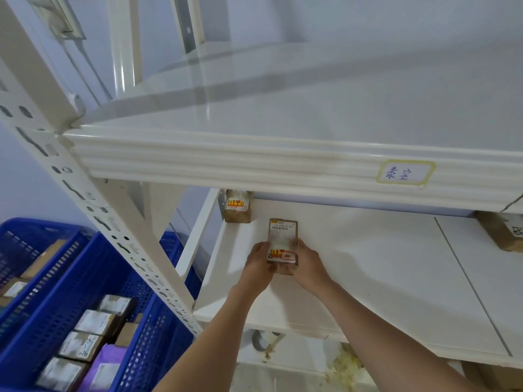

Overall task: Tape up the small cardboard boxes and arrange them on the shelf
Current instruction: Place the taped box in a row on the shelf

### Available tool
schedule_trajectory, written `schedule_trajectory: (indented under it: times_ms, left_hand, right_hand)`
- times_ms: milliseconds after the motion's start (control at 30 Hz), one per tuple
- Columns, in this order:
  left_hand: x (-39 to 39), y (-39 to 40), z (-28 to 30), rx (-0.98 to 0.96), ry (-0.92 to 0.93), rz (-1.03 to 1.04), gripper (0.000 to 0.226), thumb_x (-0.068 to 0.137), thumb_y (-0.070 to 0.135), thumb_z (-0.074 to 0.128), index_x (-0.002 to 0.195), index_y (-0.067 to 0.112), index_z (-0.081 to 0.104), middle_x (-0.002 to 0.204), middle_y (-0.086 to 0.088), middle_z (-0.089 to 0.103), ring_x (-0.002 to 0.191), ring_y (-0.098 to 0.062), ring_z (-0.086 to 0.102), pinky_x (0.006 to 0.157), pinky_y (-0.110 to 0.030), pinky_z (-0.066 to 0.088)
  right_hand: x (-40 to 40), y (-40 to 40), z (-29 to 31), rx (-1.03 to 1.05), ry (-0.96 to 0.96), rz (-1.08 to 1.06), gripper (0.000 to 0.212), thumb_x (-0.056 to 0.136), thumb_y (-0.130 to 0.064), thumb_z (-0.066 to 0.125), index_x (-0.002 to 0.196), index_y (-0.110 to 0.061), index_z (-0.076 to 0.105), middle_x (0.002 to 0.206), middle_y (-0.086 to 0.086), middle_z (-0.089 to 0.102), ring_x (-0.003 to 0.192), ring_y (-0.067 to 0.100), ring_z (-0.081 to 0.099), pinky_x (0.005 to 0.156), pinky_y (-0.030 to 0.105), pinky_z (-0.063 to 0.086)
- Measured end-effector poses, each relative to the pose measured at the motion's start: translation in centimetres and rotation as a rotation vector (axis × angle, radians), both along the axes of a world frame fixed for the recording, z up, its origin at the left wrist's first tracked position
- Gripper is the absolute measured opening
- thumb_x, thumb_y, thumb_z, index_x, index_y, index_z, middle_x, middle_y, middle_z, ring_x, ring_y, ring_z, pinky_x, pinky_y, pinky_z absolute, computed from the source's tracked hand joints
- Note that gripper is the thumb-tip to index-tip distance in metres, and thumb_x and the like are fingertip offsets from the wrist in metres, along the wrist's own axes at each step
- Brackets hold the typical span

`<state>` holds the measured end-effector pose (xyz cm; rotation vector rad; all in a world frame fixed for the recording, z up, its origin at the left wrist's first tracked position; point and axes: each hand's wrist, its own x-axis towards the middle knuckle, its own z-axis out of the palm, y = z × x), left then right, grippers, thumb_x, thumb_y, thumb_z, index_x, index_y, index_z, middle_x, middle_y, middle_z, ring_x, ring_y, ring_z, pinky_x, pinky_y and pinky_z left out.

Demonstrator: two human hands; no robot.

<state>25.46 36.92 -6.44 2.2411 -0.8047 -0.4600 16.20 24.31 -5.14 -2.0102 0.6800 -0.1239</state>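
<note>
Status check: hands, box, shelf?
Left hand and right hand both grip small box, on middle shelf. Second box sits at back-left corner, apart. Third box far right. Nothing blocking.

A stockroom or small warehouse storage area. White metal shelving (283, 162) fills most of the view, with slotted, bolt-together uprights (93, 205) of the kind used for goods storage. A handwritten paper label (405, 173) with a yellow border is stuck on the front edge of one shelf. Small brown cardboard boxes with printed barcode stickers sit on the shelf below: one at the back left (238, 206), one at the far right edge (502, 232). To the left, blue perforated plastic crates (85, 278) stand on the floor, packed with more labelled boxes (94, 322). Plain pale walls (368, 21) stand behind.
</note>
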Motion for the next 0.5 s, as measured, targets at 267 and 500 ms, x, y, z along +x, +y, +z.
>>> schedule_trajectory:
  times_ms: [267,500]
  left_hand:
    - [3.2,-1.9,-0.5,0.096,-0.193,0.002,0.057,0.097,-0.002,0.045,0.153,0.009,0.034,0.159,0.0,0.026,0.142,-0.02,0.03,0.117,-0.035,0.034]
    - [6.2,-2.5,-1.5,0.391,-0.507,-0.052,0.068,0.103,0.013,0.039,0.162,0.011,0.006,0.17,0.0,0.003,0.156,-0.024,-0.003,0.122,-0.056,-0.006]
  right_hand:
    - [6.4,-1.2,0.4,-0.214,0.065,-0.092,0.023,0.098,-0.029,0.06,0.116,-0.015,0.064,0.111,0.002,0.068,0.104,0.024,0.066,0.085,0.03,0.054]
    - [10.5,-1.8,-0.6,-0.382,0.091,-0.106,0.022,0.1,-0.016,0.045,0.117,-0.018,0.059,0.119,0.003,0.067,0.102,0.025,0.063,0.08,0.034,0.051]
